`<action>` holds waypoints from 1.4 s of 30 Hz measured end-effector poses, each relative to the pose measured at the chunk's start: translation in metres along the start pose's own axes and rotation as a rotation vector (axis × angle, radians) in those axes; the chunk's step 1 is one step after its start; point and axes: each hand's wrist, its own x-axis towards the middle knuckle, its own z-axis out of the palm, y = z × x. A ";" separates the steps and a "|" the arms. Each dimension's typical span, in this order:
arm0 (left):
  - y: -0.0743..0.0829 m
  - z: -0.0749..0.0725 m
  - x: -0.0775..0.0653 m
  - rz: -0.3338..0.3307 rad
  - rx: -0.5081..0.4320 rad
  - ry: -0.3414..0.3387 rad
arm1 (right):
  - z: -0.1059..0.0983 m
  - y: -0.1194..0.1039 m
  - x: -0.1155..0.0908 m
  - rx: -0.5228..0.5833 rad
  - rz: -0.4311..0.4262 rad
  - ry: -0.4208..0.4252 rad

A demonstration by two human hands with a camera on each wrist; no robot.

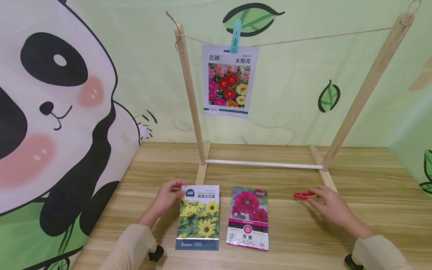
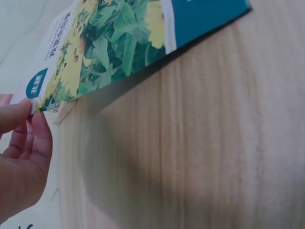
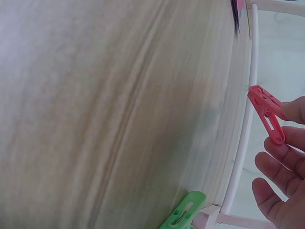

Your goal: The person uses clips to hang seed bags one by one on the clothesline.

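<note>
My left hand [image 1: 166,198] pinches the upper left corner of a seed packet with yellow sunflowers [image 1: 199,217]. In the left wrist view the thumb lies on the front of that sunflower packet [image 2: 114,47], and its near edge stands off the wooden table. My right hand [image 1: 332,206] holds a red clothespin [image 3: 267,114] between thumb and fingers, above the table. A packet with magenta hollyhocks [image 1: 248,221] lies between the hands, untouched. Up on the string [image 1: 314,38], a blue clothespin [image 1: 236,37] clips a packet with mixed flowers [image 1: 229,82].
A wooden frame with a left post [image 1: 190,93], a right post [image 1: 368,90] and a white crossbar [image 1: 263,164] stands at the back of the table [image 1: 256,152]. A green clothespin [image 3: 186,210] shows low in the right wrist view. Behind hangs a panda-print cloth [image 1: 287,75].
</note>
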 end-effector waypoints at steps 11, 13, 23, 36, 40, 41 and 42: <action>0.008 -0.002 0.001 0.005 0.016 -0.018 | -0.002 -0.001 0.002 0.003 -0.010 0.022; 0.009 -0.002 0.000 0.004 0.016 -0.020 | -0.001 -0.001 0.003 -0.001 -0.018 0.032; 0.012 -0.004 0.000 -0.007 0.017 -0.027 | -0.001 0.000 0.004 -0.004 -0.025 0.045; 0.016 -0.008 0.002 0.000 -0.012 -0.029 | -0.003 0.001 0.007 0.003 -0.042 0.058; 0.019 -0.009 0.002 -0.005 -0.029 -0.024 | -0.005 -0.001 0.010 0.003 -0.045 0.072; 0.019 -0.009 0.002 -0.003 -0.033 -0.023 | -0.006 -0.002 0.011 0.004 -0.045 0.074; 0.020 -0.010 0.002 -0.001 -0.035 -0.023 | -0.006 -0.003 0.012 0.007 -0.047 0.077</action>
